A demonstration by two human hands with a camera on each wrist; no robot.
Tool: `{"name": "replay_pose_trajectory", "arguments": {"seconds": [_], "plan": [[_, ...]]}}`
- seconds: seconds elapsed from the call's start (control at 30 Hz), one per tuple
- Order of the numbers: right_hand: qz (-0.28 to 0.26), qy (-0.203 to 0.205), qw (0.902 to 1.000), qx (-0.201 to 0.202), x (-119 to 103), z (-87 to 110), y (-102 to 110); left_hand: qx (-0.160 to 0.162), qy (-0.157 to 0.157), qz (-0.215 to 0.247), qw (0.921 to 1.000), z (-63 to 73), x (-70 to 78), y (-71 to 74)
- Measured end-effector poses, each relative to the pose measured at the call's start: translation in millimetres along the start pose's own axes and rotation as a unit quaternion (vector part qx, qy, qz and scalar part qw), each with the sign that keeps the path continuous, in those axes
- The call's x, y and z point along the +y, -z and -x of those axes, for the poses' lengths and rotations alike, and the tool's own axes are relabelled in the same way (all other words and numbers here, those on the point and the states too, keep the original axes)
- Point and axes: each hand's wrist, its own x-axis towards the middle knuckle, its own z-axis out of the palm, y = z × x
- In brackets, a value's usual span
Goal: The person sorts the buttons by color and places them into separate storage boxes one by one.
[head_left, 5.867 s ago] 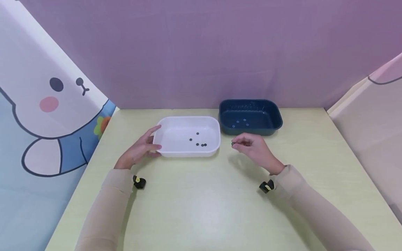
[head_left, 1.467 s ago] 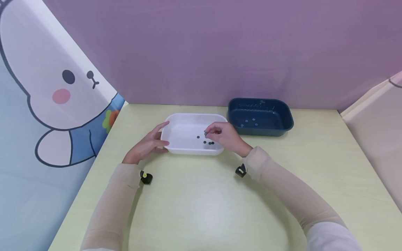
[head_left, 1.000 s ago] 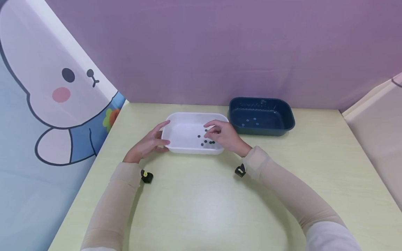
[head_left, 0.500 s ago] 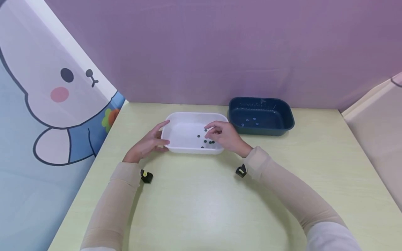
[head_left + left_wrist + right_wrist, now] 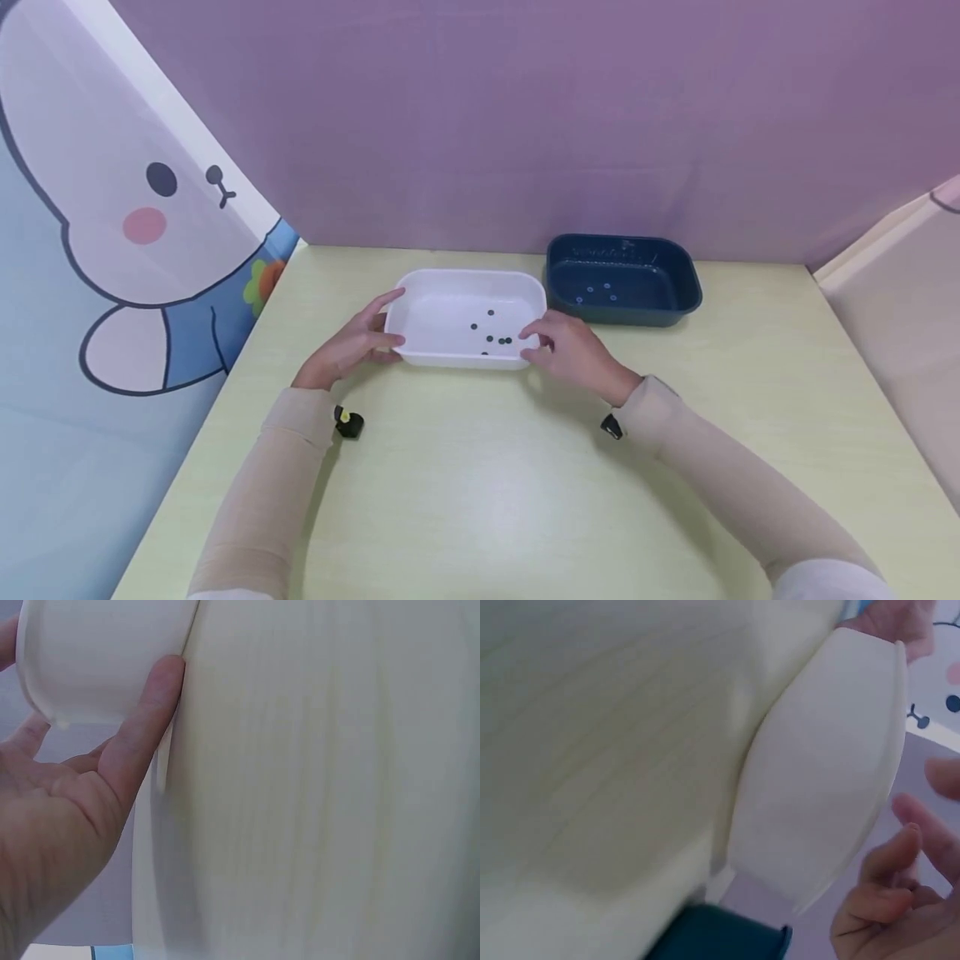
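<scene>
My left hand (image 5: 352,343) holds the left end of a white tray (image 5: 431,315), thumb at the near corner and a finger at the far one. In the left wrist view its thumb (image 5: 154,701) presses along the tray's outer wall. Several small dark ring-shaped pieces (image 5: 490,338) lie in the tray's right half; their exact kind is too small to tell. At the tray's right end is my right hand (image 5: 577,354), thumb and forefinger apart. The right wrist view shows nothing between these fingers (image 5: 892,859), the others loosely bent.
A dark blue tray (image 5: 652,292) stands behind and right of the white one, nearly touching it, with several small rings (image 5: 590,289) inside. Both stand on a pale wooden table (image 5: 480,483). A purple cloth wall (image 5: 480,125) closes off the back.
My right hand carried a small ring from beside the blue tray to over the white tray and let it go. It lies by the near wall; the hand has drawn back rightward.
</scene>
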Motion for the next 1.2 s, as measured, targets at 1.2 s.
{"name": "replay_pose_trajectory", "arguments": {"seconds": [1.2], "plan": [[0.057, 0.008, 0.9983, 0.006, 14.6, -11.9, 4.3, 0.024, -0.001, -0.012, 0.9996, -18.3, 14.4, 10.0]]}}
